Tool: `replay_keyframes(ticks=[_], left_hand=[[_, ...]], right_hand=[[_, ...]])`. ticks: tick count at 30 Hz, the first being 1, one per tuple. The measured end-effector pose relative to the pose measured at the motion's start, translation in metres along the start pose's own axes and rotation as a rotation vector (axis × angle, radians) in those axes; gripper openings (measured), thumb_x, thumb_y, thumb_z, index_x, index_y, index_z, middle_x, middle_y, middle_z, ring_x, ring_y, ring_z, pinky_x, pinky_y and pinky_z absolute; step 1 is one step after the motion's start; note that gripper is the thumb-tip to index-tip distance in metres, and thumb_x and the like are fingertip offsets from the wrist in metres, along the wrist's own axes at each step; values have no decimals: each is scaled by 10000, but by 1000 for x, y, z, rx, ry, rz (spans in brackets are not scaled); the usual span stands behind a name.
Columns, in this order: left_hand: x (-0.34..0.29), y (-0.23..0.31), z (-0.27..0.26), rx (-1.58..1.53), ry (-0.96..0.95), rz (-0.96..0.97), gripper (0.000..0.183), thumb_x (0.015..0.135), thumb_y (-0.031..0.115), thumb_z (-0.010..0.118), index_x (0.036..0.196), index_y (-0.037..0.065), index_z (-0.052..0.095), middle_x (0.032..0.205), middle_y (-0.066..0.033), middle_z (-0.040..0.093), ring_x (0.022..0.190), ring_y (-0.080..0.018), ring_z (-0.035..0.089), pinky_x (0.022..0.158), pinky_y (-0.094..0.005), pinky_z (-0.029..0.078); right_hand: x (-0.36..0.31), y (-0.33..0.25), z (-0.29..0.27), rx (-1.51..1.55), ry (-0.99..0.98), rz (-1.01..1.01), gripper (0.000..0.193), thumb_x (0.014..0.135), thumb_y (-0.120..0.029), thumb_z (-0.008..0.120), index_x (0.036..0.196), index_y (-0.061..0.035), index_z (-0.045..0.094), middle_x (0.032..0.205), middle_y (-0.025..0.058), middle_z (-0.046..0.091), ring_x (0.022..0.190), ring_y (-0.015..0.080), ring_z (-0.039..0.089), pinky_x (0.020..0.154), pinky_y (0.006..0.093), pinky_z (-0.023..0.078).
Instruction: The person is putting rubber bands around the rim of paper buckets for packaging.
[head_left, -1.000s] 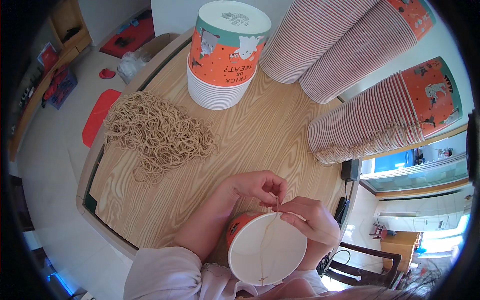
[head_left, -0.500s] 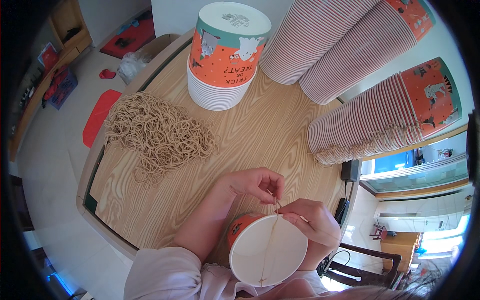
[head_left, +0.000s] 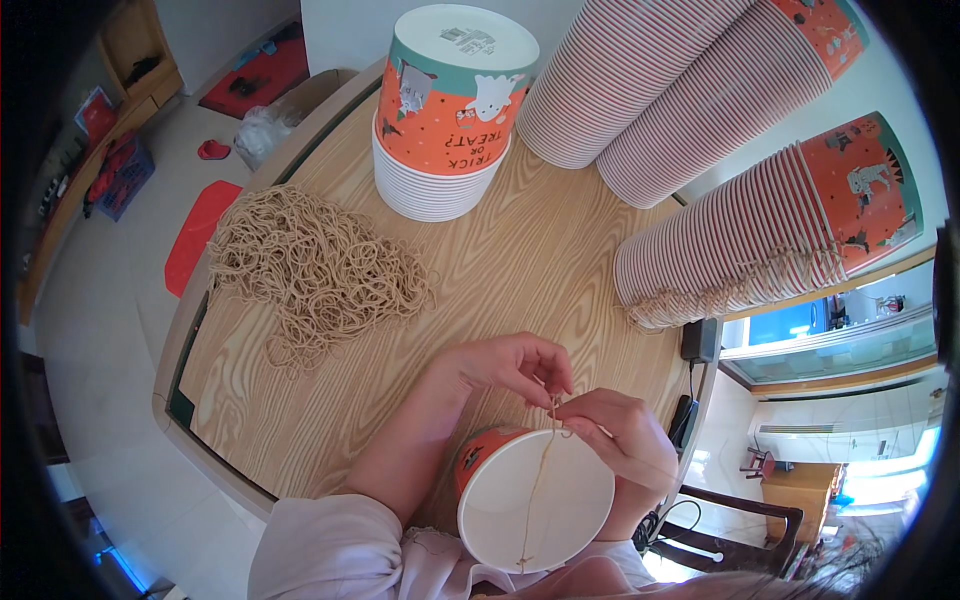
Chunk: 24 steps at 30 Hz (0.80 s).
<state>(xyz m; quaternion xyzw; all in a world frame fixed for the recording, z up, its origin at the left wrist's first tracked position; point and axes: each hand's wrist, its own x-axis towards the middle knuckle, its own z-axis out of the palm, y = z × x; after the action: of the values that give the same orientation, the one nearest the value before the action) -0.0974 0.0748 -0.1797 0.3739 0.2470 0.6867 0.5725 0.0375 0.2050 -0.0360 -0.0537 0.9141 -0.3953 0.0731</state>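
Note:
A paper bucket [head_left: 500,490], white inside and orange outside, lies tilted against my body with its mouth toward me. One tan string [head_left: 538,490] runs across that mouth, from a knot at the near rim to the far rim. Just beyond the far rim, my left hand [head_left: 520,368] pinches the string between thumb and fingers. My right hand [head_left: 618,430] meets it there, thumb and forefinger closed on the string close to the rim, where a small loop shows. Left of my forearm lies a loose heap of tan strings [head_left: 320,270].
An upside-down stack of orange and green buckets [head_left: 455,110] stands at the table's far side. Long nested bucket stacks [head_left: 720,110] lean at the far right. Another stack [head_left: 725,230] lies nearer, strings along its side. A black adapter [head_left: 699,341] sits at the right edge.
My right hand has drawn slightly up and left toward my left hand. A small string loop now shows by the far rim. The bucket has hardly moved.

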Motion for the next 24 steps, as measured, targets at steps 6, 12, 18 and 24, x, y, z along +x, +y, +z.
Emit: replay_keyframes(ticks=[6,12,18,24], left_hand=[[2,-8,-5,-64,-59,25,140,812,-12,664,928,8,587,799,-40,613,705,-103,601,593,-229,486],[-2,-1,-4,-34,10,33,128,818,-2,666,925,5,596,806,-41,613,686,-102,598,587,-230,486],[-3,-4,-14,8,-41,2,174,813,8,680,969,4,604,839,-35,620,699,-100,599,594,-233,493],[-3,5,1,2,43,56,140,814,-3,674,947,11,632,798,-35,622,694,-103,595,597,-234,487]], right_hand=[[-1,2,0,-20,8,27,155,866,-109,619,938,17,674,825,175,649,757,331,633,665,360,506],[-2,2,-1,20,-4,50,149,877,-99,599,941,12,676,833,176,650,756,327,635,664,355,504],[-4,2,-3,28,-1,76,151,881,-103,595,947,7,675,844,172,651,760,326,636,672,353,502],[-3,2,-3,12,0,87,152,884,-106,594,945,7,675,845,173,652,758,325,636,666,352,499]])
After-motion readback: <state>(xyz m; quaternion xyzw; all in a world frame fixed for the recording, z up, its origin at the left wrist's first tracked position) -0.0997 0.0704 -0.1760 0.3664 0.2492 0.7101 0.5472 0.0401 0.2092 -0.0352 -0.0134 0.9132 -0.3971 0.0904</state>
